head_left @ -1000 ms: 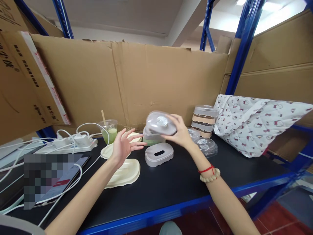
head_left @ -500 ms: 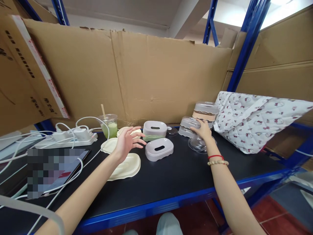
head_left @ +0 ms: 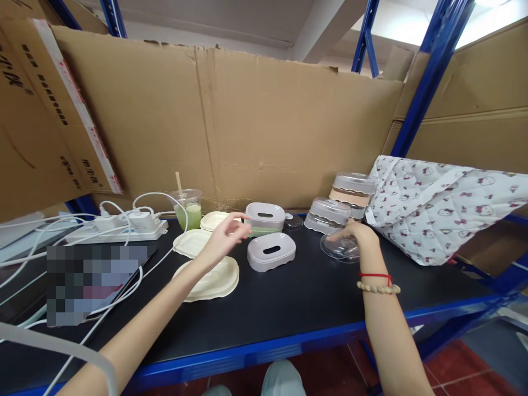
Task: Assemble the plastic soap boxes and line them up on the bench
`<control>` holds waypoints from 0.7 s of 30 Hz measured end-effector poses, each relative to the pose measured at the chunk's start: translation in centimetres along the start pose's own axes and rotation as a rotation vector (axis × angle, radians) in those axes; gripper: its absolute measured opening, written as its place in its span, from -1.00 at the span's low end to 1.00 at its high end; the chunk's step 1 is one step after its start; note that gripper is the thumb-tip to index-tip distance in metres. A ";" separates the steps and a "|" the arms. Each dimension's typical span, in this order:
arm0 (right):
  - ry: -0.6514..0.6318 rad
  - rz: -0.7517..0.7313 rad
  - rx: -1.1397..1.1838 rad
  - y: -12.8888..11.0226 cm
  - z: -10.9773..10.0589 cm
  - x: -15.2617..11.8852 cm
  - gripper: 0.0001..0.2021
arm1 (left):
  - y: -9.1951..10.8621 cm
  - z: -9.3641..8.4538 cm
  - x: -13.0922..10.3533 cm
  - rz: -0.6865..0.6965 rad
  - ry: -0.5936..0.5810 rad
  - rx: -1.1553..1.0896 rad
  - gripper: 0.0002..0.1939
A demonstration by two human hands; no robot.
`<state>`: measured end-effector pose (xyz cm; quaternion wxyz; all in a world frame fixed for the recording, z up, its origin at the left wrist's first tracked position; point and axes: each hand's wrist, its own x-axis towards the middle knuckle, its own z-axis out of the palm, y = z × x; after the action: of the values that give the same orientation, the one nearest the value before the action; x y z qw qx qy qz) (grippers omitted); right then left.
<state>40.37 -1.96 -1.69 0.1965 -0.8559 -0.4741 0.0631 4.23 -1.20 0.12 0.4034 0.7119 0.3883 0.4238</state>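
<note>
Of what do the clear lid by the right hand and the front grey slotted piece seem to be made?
Clear lid: probably glossy plastic, perhaps glass; transparent, with bright reflections.
Grey slotted piece: likely satin plastic; even colour, soft sheen.

The right grip (head_left: 359,235) partly hides the clear lid (head_left: 340,250) (its right end).

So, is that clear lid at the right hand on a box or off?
Off. The clear lid lies by the right hand, and the black tabletop shows straight through it.

1 head view, facing forward, downward
</note>
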 end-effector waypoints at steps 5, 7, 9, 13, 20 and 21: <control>-0.050 0.248 -0.083 -2.1 -1.0 -1.3 -0.14 | -1.5 1.0 -0.8 0.192 -0.304 0.641 -0.34; 0.001 0.262 -0.071 -2.8 -1.6 -1.9 -0.16 | -2.0 1.3 -1.1 0.200 -0.367 0.795 -0.36; 0.072 0.243 -0.017 -3.3 -2.2 -2.5 -0.22 | -2.4 1.5 -1.1 0.213 -0.374 0.898 -0.49; 0.238 0.143 0.132 -4.6 -2.9 -3.7 -0.41 | -2.4 1.5 -0.9 0.187 -0.406 0.910 -0.61; 0.398 -0.309 0.288 -7.9 -2.4 -6.0 -0.64 | -0.8 -0.5 -0.2 0.033 -0.093 0.984 -0.45; 0.339 -0.380 0.305 -8.2 -2.2 -6.0 -0.68 | -0.8 -0.9 0.0 -0.026 -0.046 1.035 -0.45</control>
<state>31.29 -3.69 3.07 0.4075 -0.7108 -0.5712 -0.0483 3.21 -0.71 -0.36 0.0121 0.8226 0.5468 0.1554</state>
